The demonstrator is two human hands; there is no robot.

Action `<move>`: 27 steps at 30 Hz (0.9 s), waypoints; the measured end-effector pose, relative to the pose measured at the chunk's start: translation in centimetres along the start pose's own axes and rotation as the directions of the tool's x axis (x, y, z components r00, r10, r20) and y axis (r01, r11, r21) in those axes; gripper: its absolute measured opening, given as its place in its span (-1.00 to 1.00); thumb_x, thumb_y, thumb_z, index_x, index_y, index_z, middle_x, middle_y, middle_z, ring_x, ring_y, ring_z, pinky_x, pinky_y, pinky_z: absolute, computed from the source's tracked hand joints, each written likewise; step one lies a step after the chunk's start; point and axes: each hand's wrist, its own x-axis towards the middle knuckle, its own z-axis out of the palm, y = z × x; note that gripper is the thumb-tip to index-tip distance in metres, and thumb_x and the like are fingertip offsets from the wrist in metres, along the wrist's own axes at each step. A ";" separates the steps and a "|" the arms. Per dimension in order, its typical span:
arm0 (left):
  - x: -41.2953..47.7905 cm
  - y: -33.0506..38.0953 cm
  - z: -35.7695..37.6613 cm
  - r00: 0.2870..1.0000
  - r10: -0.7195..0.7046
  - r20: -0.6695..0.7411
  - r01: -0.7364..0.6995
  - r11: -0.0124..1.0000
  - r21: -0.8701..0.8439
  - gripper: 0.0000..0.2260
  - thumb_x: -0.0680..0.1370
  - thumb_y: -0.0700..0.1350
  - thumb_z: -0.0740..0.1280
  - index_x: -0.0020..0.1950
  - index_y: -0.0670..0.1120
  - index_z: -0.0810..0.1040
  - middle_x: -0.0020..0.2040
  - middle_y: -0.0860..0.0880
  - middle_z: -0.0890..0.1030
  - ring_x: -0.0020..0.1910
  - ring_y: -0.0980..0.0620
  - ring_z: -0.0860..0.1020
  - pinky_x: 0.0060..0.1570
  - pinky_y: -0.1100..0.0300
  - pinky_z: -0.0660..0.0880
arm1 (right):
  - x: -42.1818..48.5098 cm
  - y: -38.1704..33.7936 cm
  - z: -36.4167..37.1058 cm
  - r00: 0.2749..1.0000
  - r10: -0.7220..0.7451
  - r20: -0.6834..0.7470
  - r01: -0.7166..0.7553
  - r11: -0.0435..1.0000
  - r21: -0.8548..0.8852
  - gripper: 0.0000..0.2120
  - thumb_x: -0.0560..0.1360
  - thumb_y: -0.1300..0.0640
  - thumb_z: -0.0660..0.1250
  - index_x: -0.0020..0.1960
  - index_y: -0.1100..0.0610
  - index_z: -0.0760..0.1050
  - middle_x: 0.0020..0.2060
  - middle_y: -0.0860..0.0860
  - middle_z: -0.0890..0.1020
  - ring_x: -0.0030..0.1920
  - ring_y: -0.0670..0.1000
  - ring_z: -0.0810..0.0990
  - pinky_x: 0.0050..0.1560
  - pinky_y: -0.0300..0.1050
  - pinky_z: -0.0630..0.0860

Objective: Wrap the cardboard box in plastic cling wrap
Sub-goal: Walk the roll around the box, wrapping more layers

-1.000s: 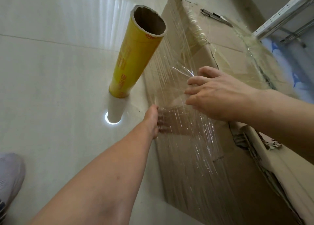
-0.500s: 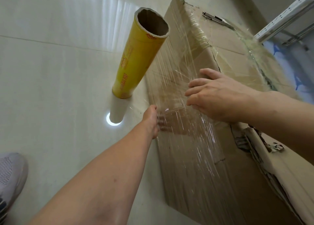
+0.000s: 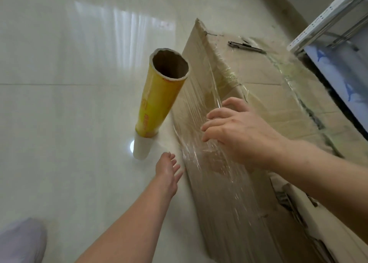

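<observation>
1. On the pale glossy floor [image 3: 59, 123] you have one cardboard box [image 3: 229, 213], one yellow roll of cling wrap [image 3: 159, 103] and one dark tool [image 3: 246, 46] lying on the box top.
2. Your right hand [image 3: 239, 135] lies palm down, fingers spread open, on the box's upper edge, pressing film and gripping nothing.
3. Your left hand [image 3: 168, 173] reaches low beside the box's side face, fingers loosely open and empty.
4. Clear film [image 3: 199, 107], wrinkled and shiny, stretches from the upright roll, with its hollow brown core, across the box's side.
</observation>
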 end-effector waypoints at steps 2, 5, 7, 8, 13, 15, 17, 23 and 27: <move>-1.8 0.6 -1.3 0.999 -0.028 -0.039 0.028 1.000 0.006 -0.66 0.61 -0.10 0.10 0.31 -0.22 0.43 0.33 -0.16 0.43 0.29 -0.10 0.43 0.16 0.03 0.39 | 0.1 -0.7 -1.1 0.994 0.107 -0.033 -0.103 0.989 0.107 -0.73 0.32 0.26 0.44 -0.11 -0.10 0.64 -0.09 -0.22 0.67 0.07 -0.08 0.60 0.15 -0.12 0.17; -5.3 3.4 -3.2 0.993 -0.015 -0.116 0.019 0.999 0.031 -0.70 0.60 -0.13 0.11 0.26 -0.22 0.45 0.30 -0.17 0.45 0.22 -0.11 0.45 0.12 0.04 0.39 | 0.5 -1.7 -3.6 0.937 0.336 0.095 -0.349 0.883 0.314 -0.67 0.52 0.25 0.21 0.12 -0.08 0.58 0.12 -0.18 0.61 0.21 -0.10 0.51 0.20 -0.17 0.17; -7.7 6.4 -4.1 0.985 0.019 -0.174 -0.007 0.997 0.072 -0.71 0.60 -0.13 0.12 0.24 -0.21 0.46 0.30 -0.17 0.44 0.20 -0.10 0.46 0.12 0.04 0.41 | 0.5 -1.4 -5.1 0.833 0.468 0.295 -0.551 0.650 0.524 -0.67 0.56 0.24 0.15 0.24 0.01 0.52 0.20 -0.09 0.57 0.22 -0.06 0.50 0.27 -0.16 0.31; -9.0 8.1 -4.4 0.980 0.035 -0.197 -0.017 0.995 0.093 -0.71 0.60 -0.13 0.12 0.25 -0.22 0.45 0.31 -0.18 0.44 0.23 -0.11 0.45 0.13 0.03 0.41 | 0.4 -1.3 -5.9 0.773 0.508 0.381 -0.624 0.500 0.600 -0.68 0.57 0.23 0.16 0.26 0.04 0.49 0.20 -0.05 0.57 0.20 -0.04 0.52 0.27 -0.11 0.39; -15.1 17.4 -4.3 0.967 0.102 -0.236 -0.042 0.968 0.246 -0.70 0.60 -0.15 0.13 0.28 -0.22 0.45 0.23 -0.14 0.45 0.23 -0.10 0.47 0.17 0.03 0.44 | 0.0 -0.6 -10.8 0.522 0.571 0.634 -0.795 0.055 0.604 -0.67 0.55 0.25 0.19 0.30 0.13 0.44 0.04 0.00 0.58 0.04 0.02 0.59 0.20 0.09 0.49; -16.9 20.9 -3.6 0.966 0.141 -0.218 -0.050 0.926 0.374 -0.72 0.59 -0.15 0.16 0.26 -0.20 0.45 0.14 -0.10 0.46 0.13 -0.07 0.49 0.14 0.05 0.46 | 0.0 -0.6 -13.0 0.447 0.562 0.696 -0.834 -0.020 0.551 -0.68 0.56 0.24 0.19 0.30 0.12 0.44 0.06 0.00 0.58 0.03 0.01 0.58 0.19 0.05 0.50; -18.3 24.0 -2.6 0.968 0.194 -0.160 -0.075 0.830 0.552 -0.80 0.58 -0.14 0.18 0.15 -0.16 0.48 0.07 -0.08 0.47 0.03 -0.04 0.48 0.11 0.03 0.48 | 0.3 -0.9 -14.9 0.385 0.543 0.746 -0.863 -0.075 0.500 -0.69 0.57 0.22 0.20 0.29 0.13 0.44 0.02 0.01 0.59 0.00 0.01 0.58 0.17 0.03 0.50; -20.1 29.9 1.9 0.911 0.335 0.241 -0.307 0.161 0.938 -0.78 0.60 -0.04 0.19 0.16 -0.05 0.52 0.08 0.05 0.53 0.00 0.03 0.49 -0.07 0.20 0.39 | 4.0 -1.6 -16.9 0.357 0.511 0.782 -0.855 -0.158 0.494 -0.71 0.56 0.17 0.23 0.28 0.13 0.45 0.14 0.03 0.56 0.14 0.02 0.53 0.20 -0.07 0.44; -18.9 30.4 5.2 0.881 0.278 0.382 -0.357 -0.137 0.924 -0.72 0.61 0.00 0.18 0.27 -0.04 0.49 0.18 -0.02 0.51 0.07 -0.04 0.52 -0.09 0.13 0.45 | 7.0 -0.9 -14.9 0.342 0.529 0.776 -0.841 -0.197 0.505 -0.70 0.53 0.10 0.24 0.25 0.10 0.47 0.07 -0.01 0.58 0.11 0.07 0.57 0.19 0.07 0.49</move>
